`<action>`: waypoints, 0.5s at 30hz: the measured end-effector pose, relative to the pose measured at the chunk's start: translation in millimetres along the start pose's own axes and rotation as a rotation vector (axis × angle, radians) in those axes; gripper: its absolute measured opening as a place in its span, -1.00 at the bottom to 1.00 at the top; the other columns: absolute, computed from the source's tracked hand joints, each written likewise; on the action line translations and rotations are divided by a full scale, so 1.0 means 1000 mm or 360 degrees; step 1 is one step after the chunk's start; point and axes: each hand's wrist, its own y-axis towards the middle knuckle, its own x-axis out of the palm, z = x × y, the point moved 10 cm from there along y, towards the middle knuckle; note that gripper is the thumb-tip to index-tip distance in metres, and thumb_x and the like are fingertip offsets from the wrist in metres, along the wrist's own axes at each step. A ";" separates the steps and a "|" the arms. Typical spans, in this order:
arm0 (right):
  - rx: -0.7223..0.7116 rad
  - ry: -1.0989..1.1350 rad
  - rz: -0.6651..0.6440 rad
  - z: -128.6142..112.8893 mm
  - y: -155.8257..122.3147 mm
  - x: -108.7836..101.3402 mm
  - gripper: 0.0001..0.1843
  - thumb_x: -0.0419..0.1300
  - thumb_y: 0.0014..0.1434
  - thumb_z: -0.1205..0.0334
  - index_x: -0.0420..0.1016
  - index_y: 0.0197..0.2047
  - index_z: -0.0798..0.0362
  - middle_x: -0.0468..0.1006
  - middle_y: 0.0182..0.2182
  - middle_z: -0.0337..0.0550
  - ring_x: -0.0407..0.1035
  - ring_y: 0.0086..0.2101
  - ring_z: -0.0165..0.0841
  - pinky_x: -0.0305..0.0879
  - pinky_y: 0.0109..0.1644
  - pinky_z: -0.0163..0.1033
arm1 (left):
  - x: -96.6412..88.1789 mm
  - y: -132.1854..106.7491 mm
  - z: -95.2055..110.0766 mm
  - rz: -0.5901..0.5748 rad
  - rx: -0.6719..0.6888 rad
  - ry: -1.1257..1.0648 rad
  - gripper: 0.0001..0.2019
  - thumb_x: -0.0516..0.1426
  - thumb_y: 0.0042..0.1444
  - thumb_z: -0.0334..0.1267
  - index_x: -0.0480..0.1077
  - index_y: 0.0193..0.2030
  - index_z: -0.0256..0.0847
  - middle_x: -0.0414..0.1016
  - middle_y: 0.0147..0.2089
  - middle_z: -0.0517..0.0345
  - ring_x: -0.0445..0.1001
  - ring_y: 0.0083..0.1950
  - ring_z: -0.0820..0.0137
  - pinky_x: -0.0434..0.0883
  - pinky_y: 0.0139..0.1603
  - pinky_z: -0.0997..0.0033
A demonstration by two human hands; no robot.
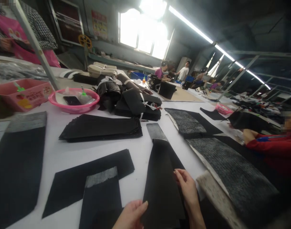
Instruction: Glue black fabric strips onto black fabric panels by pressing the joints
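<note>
A dark panel [159, 178] was held by both hands over a darker under-piece [175, 157], toward the near edge of the white table [137, 189]; its far end lay at the grey band [157, 131] of the under-piece. The panel's left edge was clamped between the thumb and fingers of the left hand [133, 213], and its right edge was pinched by the thumb and forefinger of the right hand [187, 187]. Even, light tension from both sides was judged best, with the upper layer kept smooth and its skew against the lower one checked along the long edges. The fingers of the left hand were partly hidden beneath the panel, and whether the under-piece was also gripped at the right could not be told. The panel's near end and the table's near edge were cut off below.
</note>
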 end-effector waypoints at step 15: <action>-0.0476 -0.0417 -0.0264 -0.085 -0.064 -0.009 -0.65 0.19 0.17 -0.03 0.50 -0.07 -0.01 0.47 0.02 -0.07 0.34 0.05 -0.20 0.25 0.18 -0.06 | -0.012 -0.004 -0.013 0.0081 -0.0053 -0.0253 -0.57 0.29 0.03 0.04 0.32 -0.29 -0.33 0.34 -0.56 0.23 0.35 -0.68 0.55 0.24 -0.71 0.71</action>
